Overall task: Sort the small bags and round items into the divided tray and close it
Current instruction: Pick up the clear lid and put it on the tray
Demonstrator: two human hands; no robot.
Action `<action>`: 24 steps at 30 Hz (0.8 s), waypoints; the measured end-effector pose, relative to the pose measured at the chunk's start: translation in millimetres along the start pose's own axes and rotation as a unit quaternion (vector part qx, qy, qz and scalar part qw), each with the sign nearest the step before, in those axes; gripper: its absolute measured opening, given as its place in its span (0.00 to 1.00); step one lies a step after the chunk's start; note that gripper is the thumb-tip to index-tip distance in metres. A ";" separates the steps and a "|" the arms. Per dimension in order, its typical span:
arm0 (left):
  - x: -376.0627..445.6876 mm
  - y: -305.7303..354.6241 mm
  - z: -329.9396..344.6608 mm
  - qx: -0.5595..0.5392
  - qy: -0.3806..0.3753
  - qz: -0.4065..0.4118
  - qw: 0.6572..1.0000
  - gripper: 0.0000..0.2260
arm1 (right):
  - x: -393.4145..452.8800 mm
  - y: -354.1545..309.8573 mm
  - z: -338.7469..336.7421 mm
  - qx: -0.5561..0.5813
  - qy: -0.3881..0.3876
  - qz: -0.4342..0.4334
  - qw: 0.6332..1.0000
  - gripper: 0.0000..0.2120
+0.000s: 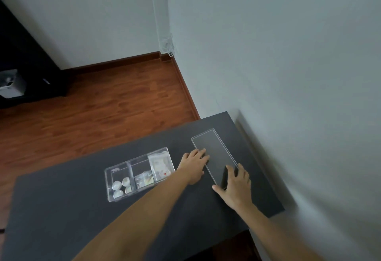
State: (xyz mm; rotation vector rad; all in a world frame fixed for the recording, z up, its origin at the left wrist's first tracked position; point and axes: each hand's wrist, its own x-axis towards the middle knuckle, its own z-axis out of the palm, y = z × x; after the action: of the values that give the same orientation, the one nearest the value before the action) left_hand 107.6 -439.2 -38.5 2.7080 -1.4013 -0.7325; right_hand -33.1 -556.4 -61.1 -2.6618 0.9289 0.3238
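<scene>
The clear divided tray (138,173) sits on the dark counter (61,209), to the left of both hands, and looks sorted: four round items (121,187) in its left compartment, small bags (144,179) in the middle one and a larger bag (160,165) in the right one. The step in hand seems to be fetching the clear lid (215,156), which lies flat on the counter to the right of the tray, apart from it. The left hand (194,166) rests on the lid's left edge with fingers spread flat; the right hand (235,186) covers the near corner, fingers spread, thumb out to the left. Neither hand has a grip on it. A flat lid gives little to pinch, so it is best to slide it toward the counter's near edge or tip one long side up, grasp both long edges, then line it up over the tray before pressing down evenly
</scene>
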 end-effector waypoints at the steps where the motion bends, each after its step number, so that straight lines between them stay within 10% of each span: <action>1: 2.6 0.3 2.9 0.012 0.003 0.000 1.000 0.27 | 0.9 1.1 -0.2 0.005 0.006 0.000 1.000 0.41; 12: 11.7 -3.7 -8.3 -0.020 0.160 0.028 0.987 0.08 | -8.9 26.2 -43.9 0.193 -0.022 -0.025 0.981 0.31; 24: -19.2 -14.2 -67.1 -0.145 0.274 0.043 0.950 0.09 | -29.3 13.6 -114.6 0.278 0.162 -0.153 0.934 0.17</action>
State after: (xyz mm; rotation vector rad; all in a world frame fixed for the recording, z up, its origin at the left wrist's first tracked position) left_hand 136.4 -429.4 25.9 2.3419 -1.1553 -0.1352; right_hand -51.4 -590.5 51.4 -2.2953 0.5570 -0.4073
